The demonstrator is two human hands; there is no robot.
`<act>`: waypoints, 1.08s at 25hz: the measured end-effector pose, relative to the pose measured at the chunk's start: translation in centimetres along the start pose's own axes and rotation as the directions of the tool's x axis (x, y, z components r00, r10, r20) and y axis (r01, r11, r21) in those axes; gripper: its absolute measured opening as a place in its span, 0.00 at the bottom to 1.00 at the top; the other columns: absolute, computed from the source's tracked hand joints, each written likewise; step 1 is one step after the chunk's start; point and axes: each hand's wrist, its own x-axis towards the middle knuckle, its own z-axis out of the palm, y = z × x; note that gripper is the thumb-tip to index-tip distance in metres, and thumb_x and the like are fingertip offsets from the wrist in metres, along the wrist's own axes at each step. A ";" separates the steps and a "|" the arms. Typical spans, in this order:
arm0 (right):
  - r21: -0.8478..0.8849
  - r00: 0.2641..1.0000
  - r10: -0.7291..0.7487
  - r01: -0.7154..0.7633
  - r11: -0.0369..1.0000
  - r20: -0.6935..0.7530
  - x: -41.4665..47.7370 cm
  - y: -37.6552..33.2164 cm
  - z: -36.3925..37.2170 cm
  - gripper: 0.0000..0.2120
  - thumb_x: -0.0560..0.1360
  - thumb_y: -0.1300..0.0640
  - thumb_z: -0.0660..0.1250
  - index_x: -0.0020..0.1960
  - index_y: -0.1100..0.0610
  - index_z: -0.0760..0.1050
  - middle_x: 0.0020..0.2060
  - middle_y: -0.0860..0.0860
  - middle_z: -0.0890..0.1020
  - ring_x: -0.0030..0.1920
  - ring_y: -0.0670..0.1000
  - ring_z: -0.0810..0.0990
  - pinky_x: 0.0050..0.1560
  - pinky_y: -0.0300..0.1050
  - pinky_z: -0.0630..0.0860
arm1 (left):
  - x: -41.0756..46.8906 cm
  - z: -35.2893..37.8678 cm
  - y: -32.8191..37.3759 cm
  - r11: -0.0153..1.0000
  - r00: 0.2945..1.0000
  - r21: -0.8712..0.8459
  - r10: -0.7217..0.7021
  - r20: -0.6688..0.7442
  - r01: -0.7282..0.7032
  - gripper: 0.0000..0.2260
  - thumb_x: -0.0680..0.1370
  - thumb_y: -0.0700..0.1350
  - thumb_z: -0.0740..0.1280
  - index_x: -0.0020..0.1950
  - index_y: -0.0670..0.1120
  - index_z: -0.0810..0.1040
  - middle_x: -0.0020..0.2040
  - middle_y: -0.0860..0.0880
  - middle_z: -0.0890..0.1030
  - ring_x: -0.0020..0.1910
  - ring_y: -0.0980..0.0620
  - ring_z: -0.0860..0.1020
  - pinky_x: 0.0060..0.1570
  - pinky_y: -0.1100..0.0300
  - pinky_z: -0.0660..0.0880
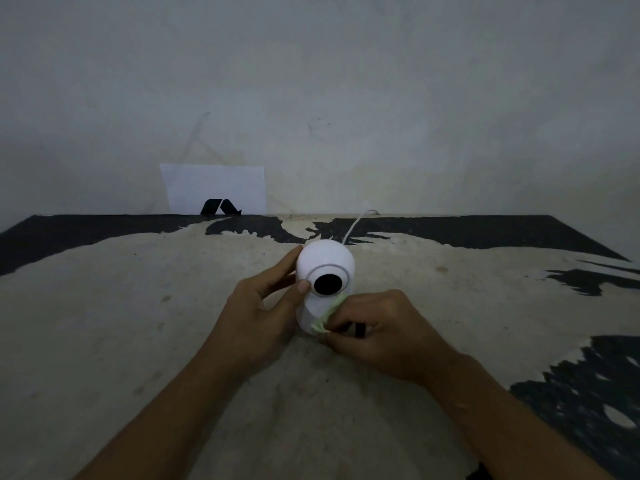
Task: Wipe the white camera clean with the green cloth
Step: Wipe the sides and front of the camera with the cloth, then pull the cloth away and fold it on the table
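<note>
Fingers curled around its left side, the left hand (263, 306) steadies the rounded white plastic camera (325, 271) at frame centre while the right hand (377, 336) pinches the crumpled pale-green cloth (327, 317) against its lower body, likely to rub there.

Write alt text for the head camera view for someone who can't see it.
A person's right hand presses a bunched pale green cloth against the lower body of a rounded white plastic camera while the left hand steadies its side. It stands on a worn black and beige table, its thin white cable trailing toward the wall.
</note>
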 end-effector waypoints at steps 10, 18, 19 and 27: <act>0.218 0.891 0.376 -0.325 0.920 -0.255 -1.3 2.8 -2.1 0.02 0.68 0.59 0.74 0.40 0.56 0.81 0.34 0.48 0.84 0.32 0.50 0.82 0.33 0.48 0.80 | -0.3 0.4 1.0 0.999 1.000 0.039 -0.013 -0.011 0.013 0.20 0.72 0.55 0.62 0.62 0.67 0.64 0.49 0.84 0.70 0.55 0.79 0.69 0.47 0.83 0.66; 0.660 0.745 0.629 -0.360 0.660 -0.223 -1.9 2.9 -4.5 0.12 0.68 0.69 0.74 0.48 0.60 0.74 0.40 0.57 0.84 0.38 0.52 0.84 0.34 0.49 0.81 | -1.9 1.4 2.9 0.929 0.898 0.338 0.271 -0.347 -0.150 0.16 0.74 0.53 0.62 0.60 0.50 0.71 0.58 0.50 0.74 0.57 0.55 0.72 0.57 0.61 0.70; 0.691 0.736 0.642 -0.350 0.632 -0.215 -2.2 2.7 -5.0 0.12 0.69 0.70 0.72 0.47 0.61 0.73 0.41 0.58 0.84 0.38 0.53 0.84 0.34 0.49 0.81 | -2.4 2.1 4.0 0.915 0.878 0.338 0.338 -0.338 -0.222 0.12 0.74 0.49 0.63 0.56 0.47 0.72 0.54 0.49 0.75 0.53 0.57 0.73 0.54 0.67 0.69; 0.665 0.797 0.549 -0.270 0.696 -0.251 -5.8 2.9 -7.9 0.09 0.70 0.75 0.68 0.41 0.63 0.80 0.37 0.55 0.84 0.37 0.53 0.82 0.36 0.46 0.81 | -4.2 10.0 7.1 0.991 0.988 -0.072 -0.099 0.122 0.108 0.16 0.76 0.49 0.65 0.61 0.54 0.65 0.44 0.51 0.82 0.39 0.54 0.82 0.40 0.60 0.78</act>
